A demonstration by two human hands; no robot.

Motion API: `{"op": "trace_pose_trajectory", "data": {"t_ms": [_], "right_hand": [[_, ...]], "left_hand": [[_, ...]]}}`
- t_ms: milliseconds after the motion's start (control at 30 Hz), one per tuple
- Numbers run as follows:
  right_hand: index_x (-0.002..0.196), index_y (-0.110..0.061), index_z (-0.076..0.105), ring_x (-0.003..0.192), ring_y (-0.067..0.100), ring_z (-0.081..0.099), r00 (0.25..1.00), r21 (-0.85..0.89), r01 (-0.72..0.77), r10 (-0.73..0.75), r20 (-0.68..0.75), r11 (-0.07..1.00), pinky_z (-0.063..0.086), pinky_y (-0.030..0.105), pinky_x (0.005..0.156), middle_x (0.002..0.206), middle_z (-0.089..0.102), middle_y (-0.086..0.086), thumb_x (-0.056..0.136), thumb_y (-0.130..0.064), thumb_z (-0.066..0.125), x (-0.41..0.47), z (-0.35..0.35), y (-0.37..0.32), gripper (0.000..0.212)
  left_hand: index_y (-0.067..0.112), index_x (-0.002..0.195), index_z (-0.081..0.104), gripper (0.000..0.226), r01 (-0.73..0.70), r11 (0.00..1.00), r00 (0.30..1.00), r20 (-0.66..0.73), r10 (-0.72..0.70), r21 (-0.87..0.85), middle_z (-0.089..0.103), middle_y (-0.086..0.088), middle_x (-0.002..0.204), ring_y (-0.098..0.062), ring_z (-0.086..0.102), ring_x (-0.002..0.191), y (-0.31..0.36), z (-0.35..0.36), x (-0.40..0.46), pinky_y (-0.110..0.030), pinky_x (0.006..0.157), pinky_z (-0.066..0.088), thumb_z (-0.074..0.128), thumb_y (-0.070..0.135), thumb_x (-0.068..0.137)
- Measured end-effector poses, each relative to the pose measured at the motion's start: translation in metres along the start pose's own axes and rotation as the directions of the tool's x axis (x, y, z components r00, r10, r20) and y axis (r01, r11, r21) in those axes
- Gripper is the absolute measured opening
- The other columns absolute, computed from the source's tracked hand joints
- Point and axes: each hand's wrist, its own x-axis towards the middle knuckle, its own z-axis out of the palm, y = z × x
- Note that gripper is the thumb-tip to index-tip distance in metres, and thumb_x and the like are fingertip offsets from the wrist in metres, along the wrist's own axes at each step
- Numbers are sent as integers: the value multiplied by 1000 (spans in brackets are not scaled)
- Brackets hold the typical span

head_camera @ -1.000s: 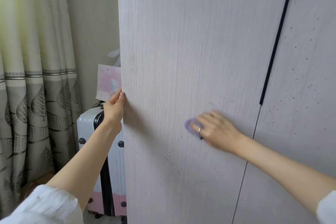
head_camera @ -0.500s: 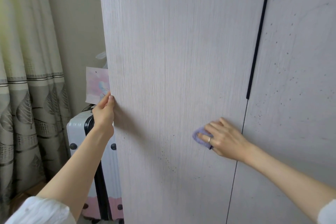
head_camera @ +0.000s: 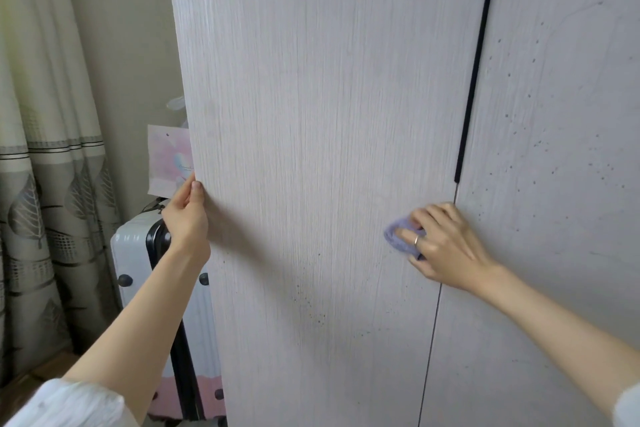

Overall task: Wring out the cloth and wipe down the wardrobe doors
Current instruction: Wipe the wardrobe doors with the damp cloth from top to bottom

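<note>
Two hands: both worked one pale wood-grain wardrobe door [head_camera: 311,149].
Left hand: the left hand [head_camera: 185,218] grasped the door's free left edge, thumb on the front face, fingers hidden behind it.
Right hand: the right hand [head_camera: 441,243] pressed a small purple cloth [head_camera: 396,236] against the door with its fingers curled over it, a ring on one finger.
Cloth position: low on the door, just left of the seam with the neighbouring door [head_camera: 554,184], below the black handle strip [head_camera: 474,73].
Edges and room: bare door face stretched left of the cloth to the held edge; dark specks marked the lower panel.
Beside the edge: a white suitcase [head_camera: 133,260], a pink card [head_camera: 169,159] and a curtain [head_camera: 45,149] stood near the wall.
Change: half a second earlier the cloth sat farther from the seam; the right hand had carried it rightward, while the left kept its grip.
</note>
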Motion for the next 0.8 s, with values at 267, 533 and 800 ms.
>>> {"op": "trace_pose_trajectory", "data": {"t_ms": [267,533,800], "right_hand": [[102,-4,61,83,37,54,851,-38,-469,439,-289,883,36,41,71,102,53,23,75,-8,50,114,-59,77,30],[94,-11,62,83,29,47,775,25,-522,486,-403,853,27,37,69,99,50,14,65,-4,59,64,-16,39,30],[97,-17,48,83,27,43,939,66,-341,342,-16,938,29,36,66,103,41,8,43,2,76,-91,49,-69,64]], "left_hand": [[17,131,54,33,-26,999,1000,-9,27,18,55,4,131,-5,49,118,-6,1,5,-15,99,35,45,20,99],[20,133,53,34,-44,997,998,39,42,64,54,7,132,-5,49,119,-16,-8,3,-18,100,35,46,24,99],[24,124,62,31,46,987,996,66,-56,151,56,9,85,-9,49,78,-61,-40,0,-31,79,45,46,29,98]]}}
